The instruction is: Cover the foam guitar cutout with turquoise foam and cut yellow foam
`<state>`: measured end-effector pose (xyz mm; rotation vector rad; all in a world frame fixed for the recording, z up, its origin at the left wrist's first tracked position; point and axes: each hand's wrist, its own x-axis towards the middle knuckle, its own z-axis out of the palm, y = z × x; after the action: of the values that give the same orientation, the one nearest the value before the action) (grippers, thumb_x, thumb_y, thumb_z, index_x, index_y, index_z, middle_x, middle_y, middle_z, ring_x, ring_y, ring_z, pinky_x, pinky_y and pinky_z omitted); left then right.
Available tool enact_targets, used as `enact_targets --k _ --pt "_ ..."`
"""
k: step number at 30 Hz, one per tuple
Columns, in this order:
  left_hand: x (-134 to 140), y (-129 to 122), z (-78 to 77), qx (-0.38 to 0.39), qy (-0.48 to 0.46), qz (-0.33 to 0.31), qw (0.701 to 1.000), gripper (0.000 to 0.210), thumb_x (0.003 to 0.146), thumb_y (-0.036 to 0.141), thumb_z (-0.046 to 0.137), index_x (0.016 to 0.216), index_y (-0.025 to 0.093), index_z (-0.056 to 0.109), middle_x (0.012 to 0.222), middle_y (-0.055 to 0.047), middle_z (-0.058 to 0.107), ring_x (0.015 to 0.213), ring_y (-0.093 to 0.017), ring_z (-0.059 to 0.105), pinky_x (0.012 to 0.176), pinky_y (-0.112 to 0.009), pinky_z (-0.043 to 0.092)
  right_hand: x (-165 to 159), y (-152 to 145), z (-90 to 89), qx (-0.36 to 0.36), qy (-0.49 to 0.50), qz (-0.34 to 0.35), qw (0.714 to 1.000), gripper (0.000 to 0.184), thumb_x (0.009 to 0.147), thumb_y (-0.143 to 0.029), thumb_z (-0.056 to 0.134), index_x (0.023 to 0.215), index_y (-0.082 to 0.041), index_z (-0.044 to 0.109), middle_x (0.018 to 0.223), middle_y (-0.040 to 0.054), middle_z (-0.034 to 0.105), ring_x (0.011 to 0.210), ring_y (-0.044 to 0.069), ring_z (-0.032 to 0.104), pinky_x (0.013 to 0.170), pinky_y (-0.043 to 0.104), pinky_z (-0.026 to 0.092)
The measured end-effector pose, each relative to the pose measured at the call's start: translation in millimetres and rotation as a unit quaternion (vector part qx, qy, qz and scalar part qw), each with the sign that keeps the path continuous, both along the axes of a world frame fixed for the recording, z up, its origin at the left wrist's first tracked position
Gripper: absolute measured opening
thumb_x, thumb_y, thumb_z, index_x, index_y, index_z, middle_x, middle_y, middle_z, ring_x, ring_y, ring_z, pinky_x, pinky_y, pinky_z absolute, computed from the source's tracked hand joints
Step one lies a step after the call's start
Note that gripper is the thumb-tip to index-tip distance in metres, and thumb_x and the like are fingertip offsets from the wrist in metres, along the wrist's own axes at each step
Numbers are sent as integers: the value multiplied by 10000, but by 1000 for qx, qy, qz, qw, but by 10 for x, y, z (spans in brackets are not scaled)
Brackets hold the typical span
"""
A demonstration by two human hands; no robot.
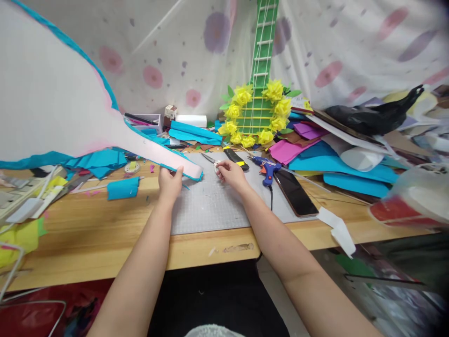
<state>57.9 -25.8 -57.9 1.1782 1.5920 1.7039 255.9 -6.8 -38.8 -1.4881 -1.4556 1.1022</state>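
Observation:
My left hand (170, 186) is closed around the narrow end of a large pale pink-white board cutout (80, 107), its edge wrapped in blue crepe paper. The wide part of the cutout rises off to the left, out of the frame. Over the grey cutting mat (206, 210), my right hand (229, 174) has its fingers closed at the handles of small scissors (209, 158), whose blades point away to the left. Just beyond that hand lies a black and yellow utility knife (235, 158). A blue glue gun (268, 169) rests to its right.
A phone (296, 192) lies on the mat's right side. At the back stands a green paper guitar (259, 112) ringed with yellow flowers. Stacked coloured paper (343, 164) and a plastic cup (414, 201) are on the right. Blue crepe scraps (122, 188) lie left.

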Motion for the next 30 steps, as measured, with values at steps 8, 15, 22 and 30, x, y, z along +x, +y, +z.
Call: enact_targets --k 8,15,22,30 --pt "-29 -3 30 8 -2 34 999 246 683 296 667 855 174 541 864 -61 648 813 -188 643 767 -350 540 336 2 264 25 -234 -34 971 326 838 -433 529 666 -165 599 597 15 640 550 108 567 546 211 393" --pt "-13 7 110 36 -141 12 989 294 690 248 662 928 174 507 934 -62 651 842 -161 639 721 -329 576 1004 -112 556 -12 -460 -122 880 311 823 -391 531 1029 -175 621 954 114 697 912 239 643 766 327 449" --pt "-38 21 122 29 -151 8 988 294 683 238 671 911 170 498 976 -80 650 871 -169 641 726 -334 579 1177 -156 297 -88 -536 -133 829 747 802 -483 534 1411 -128 286 1099 220 637 1031 344 619 818 434 454" --pt "-87 98 -25 13 -88 18 996 337 685 274 676 947 170 491 1000 -96 645 858 -180 646 752 -337 564 1096 -310 390 25 -435 -253 864 644 792 -380 535 1315 -80 309 1042 203 628 970 309 616 812 412 448"
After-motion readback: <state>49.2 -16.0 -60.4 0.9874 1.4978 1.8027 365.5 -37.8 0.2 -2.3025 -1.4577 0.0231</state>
